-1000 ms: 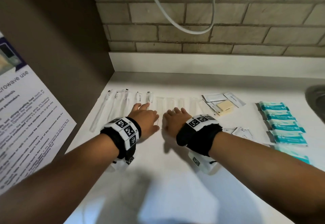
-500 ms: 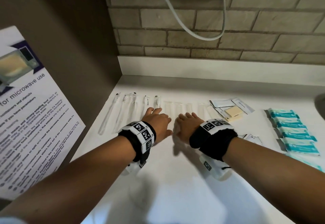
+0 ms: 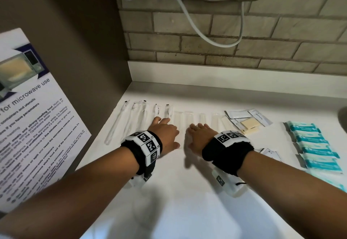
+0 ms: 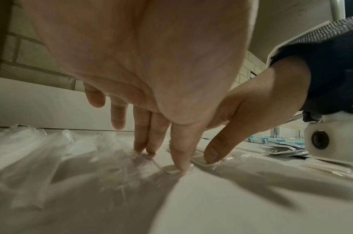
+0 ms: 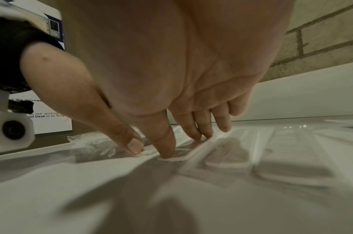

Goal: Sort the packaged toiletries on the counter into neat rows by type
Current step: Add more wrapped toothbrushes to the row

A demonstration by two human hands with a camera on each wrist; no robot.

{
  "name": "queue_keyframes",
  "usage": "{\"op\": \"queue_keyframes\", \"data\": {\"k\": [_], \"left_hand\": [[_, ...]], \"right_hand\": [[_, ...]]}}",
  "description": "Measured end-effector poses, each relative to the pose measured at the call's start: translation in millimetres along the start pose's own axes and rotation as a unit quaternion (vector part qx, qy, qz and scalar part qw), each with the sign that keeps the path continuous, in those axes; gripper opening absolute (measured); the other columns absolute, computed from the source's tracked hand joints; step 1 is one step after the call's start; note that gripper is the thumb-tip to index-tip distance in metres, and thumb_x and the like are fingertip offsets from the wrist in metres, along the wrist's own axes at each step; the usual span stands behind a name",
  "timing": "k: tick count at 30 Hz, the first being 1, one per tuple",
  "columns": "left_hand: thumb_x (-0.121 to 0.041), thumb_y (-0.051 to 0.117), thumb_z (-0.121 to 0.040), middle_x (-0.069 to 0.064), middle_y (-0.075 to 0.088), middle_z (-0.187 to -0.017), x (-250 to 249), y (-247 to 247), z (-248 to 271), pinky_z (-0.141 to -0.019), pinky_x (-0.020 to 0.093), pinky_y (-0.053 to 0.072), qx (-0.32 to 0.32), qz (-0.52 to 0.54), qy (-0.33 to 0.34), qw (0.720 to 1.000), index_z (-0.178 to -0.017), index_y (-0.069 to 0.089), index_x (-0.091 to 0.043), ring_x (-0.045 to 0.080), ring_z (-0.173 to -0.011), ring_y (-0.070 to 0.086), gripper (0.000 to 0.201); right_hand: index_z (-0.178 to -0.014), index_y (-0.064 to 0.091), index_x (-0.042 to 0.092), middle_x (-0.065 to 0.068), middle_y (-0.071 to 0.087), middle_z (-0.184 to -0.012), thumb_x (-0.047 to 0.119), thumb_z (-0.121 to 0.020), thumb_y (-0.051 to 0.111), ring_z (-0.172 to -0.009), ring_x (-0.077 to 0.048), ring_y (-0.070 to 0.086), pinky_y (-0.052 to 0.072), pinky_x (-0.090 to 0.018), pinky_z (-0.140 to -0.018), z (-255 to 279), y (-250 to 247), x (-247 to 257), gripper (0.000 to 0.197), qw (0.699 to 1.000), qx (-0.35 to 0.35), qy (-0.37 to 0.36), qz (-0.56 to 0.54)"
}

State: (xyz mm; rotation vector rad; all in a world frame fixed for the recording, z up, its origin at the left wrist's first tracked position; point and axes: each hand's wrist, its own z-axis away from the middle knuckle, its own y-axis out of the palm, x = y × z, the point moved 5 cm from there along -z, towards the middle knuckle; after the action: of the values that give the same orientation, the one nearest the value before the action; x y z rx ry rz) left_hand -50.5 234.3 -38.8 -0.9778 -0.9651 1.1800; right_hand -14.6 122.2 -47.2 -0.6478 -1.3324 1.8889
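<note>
A row of clear-wrapped toothbrushes (image 3: pixel 131 120) lies at the back left of the white counter (image 3: pixel 187 192). To their right sit several flat clear packets (image 3: pixel 187 118). My left hand (image 3: pixel 163 128) lies flat with straight fingers, its fingertips (image 4: pixel 151 148) pressing on a crinkled clear wrapper (image 4: pixel 119 158). My right hand (image 3: pixel 199 130) is flat beside it, its fingertips (image 5: pixel 167 152) pressing the near end of a flat packet (image 5: pixel 193 152). Neither hand grips anything. The thumbs nearly touch.
White sachets (image 3: pixel 242 116) and beige soap bars (image 3: pixel 249 124) lie to the right of the packets. Teal packs (image 3: pixel 311 145) form a column at far right. A brown side wall with a microwave poster (image 3: pixel 33 126) bounds the left. A cable (image 3: pixel 197 28) hangs on the brick wall.
The head view has shifted and come closer. Both hands stay flat on the same packets, with no visible slide.
</note>
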Motion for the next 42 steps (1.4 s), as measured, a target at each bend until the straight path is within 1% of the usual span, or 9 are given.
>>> {"op": "queue_keyframes", "data": {"k": [6,10,13,18,23,27,30,38,42], "left_hand": [[-0.051,0.043,-0.095,-0.005,0.051,-0.142,1,1,1,-0.115,0.047,0.012,0.006,-0.006,0.001,1.0,-0.111,0.059,-0.019,0.026,-0.147,0.018,0.04],[-0.051,0.043,-0.094,-0.005,0.05,-0.143,2,2,1,-0.116,0.047,0.011,0.006,0.0,-0.001,1.0,-0.112,0.059,-0.02,0.025,-0.147,0.018,0.038],[-0.05,0.043,-0.095,-0.005,0.05,-0.143,2,3,1,-0.116,0.047,0.011,0.005,-0.003,-0.001,1.0,-0.114,0.059,-0.02,0.026,-0.147,0.018,0.039],[-0.051,0.043,-0.094,-0.005,0.05,-0.143,3,3,0,-0.116,0.046,0.012,0.005,0.001,-0.004,1.0,-0.116,0.059,-0.02,0.025,-0.147,0.018,0.041],[-0.051,0.043,-0.094,-0.005,0.048,-0.145,2,2,-1,-0.116,0.047,0.012,0.002,-0.006,-0.005,1.0,-0.123,0.058,-0.02,0.025,-0.147,0.017,0.045],[-0.051,0.043,-0.094,-0.004,0.049,-0.144,2,2,-1,-0.116,0.047,0.012,0.002,-0.006,-0.004,1.0,-0.121,0.058,-0.02,0.026,-0.147,0.018,0.043],[-0.051,0.042,-0.094,-0.004,0.05,-0.143,3,3,0,-0.115,0.047,0.012,-0.003,-0.004,-0.002,1.0,-0.125,0.058,-0.019,0.026,-0.147,0.018,0.046],[-0.05,0.043,-0.094,-0.004,0.05,-0.143,3,4,-1,-0.115,0.047,0.011,0.002,0.001,-0.002,1.0,-0.118,0.06,-0.02,0.027,-0.147,0.018,0.042],[-0.051,0.043,-0.094,-0.005,0.049,-0.144,4,4,-1,-0.115,0.048,0.01,0.011,-0.002,-0.007,1.0,-0.12,0.059,-0.021,0.027,-0.147,0.017,0.043]], "right_hand": [[-0.146,0.032,0.01,-0.006,0.028,-0.154,0.027,-0.096,0.042,-0.143,-0.026,0.024,0.014,-0.036,-0.119,2,-3,2,0.054,1.0,0.0,-0.005,-0.005],[-0.143,0.036,0.01,-0.006,0.034,-0.15,0.027,-0.093,0.046,-0.139,-0.025,0.03,0.02,-0.035,-0.116,-2,-4,3,0.054,1.0,-0.001,-0.007,0.002],[-0.144,0.035,0.01,-0.006,0.034,-0.15,0.026,-0.092,0.048,-0.138,-0.025,0.031,0.021,-0.035,-0.115,-4,-3,4,0.056,1.0,0.001,-0.008,0.007],[-0.14,0.038,0.01,-0.005,0.039,-0.144,0.024,-0.09,0.05,-0.133,-0.025,0.037,0.026,-0.035,-0.112,-6,-1,4,0.054,1.0,0.0,-0.008,0.008],[-0.143,0.036,0.009,-0.006,0.035,-0.148,0.026,-0.092,0.048,-0.136,-0.026,0.033,0.023,-0.036,-0.114,-6,-2,5,0.055,1.0,-0.002,-0.009,0.004],[-0.143,0.036,0.01,-0.006,0.036,-0.147,0.026,-0.093,0.047,-0.136,-0.026,0.034,0.024,-0.036,-0.114,-6,-2,6,0.054,1.0,-0.005,-0.009,0.004],[-0.141,0.039,0.009,-0.006,0.039,-0.144,0.025,-0.093,0.045,-0.134,-0.026,0.035,0.024,-0.036,-0.113,-6,-2,6,0.051,1.0,-0.008,-0.01,0.0],[-0.141,0.038,0.009,-0.006,0.039,-0.142,0.024,-0.091,0.047,-0.132,-0.026,0.036,0.025,-0.036,-0.112,-8,0,5,0.053,1.0,-0.003,-0.009,0.002],[-0.141,0.038,0.009,-0.006,0.038,-0.143,0.024,-0.09,0.048,-0.132,-0.027,0.037,0.026,-0.036,-0.112,-7,-2,3,0.054,1.0,-0.012,-0.01,0.003]]}}
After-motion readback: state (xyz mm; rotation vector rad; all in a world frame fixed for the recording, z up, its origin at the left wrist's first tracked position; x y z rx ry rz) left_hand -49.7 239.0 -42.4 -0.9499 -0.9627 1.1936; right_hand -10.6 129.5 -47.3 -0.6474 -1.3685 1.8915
